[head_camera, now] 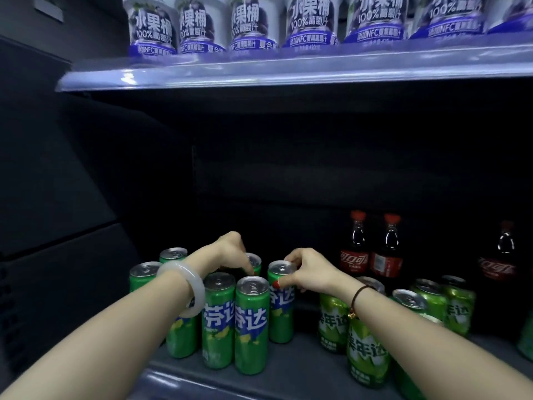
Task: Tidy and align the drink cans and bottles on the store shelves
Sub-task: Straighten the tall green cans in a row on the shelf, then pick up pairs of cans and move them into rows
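Several tall green cans with a blue band stand clustered on the lower shelf (291,370). My left hand (230,251), with a white bangle on the wrist, reaches over the cluster, its fingertips down on the rim of a back can (255,262). My right hand (307,272) pinches the top rim of another green can (281,301) at the cluster's right edge. Two front cans (218,319) (251,324) stand side by side, touching. To the right stand lighter green cans (367,356), partly hidden by my right forearm.
Cola bottles with red caps (354,249) (388,251) stand at the back right, another (500,255) further right. The upper shelf (259,72) carries a row of white and purple juice tubs (153,27). The dark cabinet wall closes the left side.
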A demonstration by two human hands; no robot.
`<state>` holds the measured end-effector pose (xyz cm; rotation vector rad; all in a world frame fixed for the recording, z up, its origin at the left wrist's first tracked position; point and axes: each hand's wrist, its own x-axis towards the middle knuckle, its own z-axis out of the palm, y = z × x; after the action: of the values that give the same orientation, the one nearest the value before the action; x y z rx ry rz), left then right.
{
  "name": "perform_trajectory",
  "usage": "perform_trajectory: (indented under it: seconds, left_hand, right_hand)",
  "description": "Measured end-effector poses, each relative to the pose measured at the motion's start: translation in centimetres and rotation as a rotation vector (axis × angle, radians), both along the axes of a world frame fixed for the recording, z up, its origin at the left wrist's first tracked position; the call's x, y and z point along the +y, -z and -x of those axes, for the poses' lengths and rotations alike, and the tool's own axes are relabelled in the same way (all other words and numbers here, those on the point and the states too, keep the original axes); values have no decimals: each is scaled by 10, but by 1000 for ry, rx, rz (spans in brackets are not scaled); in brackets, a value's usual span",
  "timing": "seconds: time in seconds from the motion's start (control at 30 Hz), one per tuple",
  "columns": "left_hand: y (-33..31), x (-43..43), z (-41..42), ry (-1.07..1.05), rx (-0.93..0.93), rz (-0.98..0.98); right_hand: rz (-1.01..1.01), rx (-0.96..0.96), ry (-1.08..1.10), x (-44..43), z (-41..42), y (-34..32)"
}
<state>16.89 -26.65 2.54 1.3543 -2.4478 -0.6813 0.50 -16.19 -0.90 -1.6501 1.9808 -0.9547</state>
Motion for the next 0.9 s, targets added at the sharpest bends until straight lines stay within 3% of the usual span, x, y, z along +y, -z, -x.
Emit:
perform_trajectory:
  seconds: [0.2, 0.37, 0.9]
  left_hand:
    - [4, -9, -7, -94, -35, -26]
    - [-1, 1, -2, -60, 50, 68]
    - [-41, 99, 11, 338, 230, 64]
  right_hand:
    - [-44, -76, -1, -2, 1, 1]
    - [-33, -92, 37, 12, 3, -6]
    - [-27, 38, 241, 128, 16, -36]
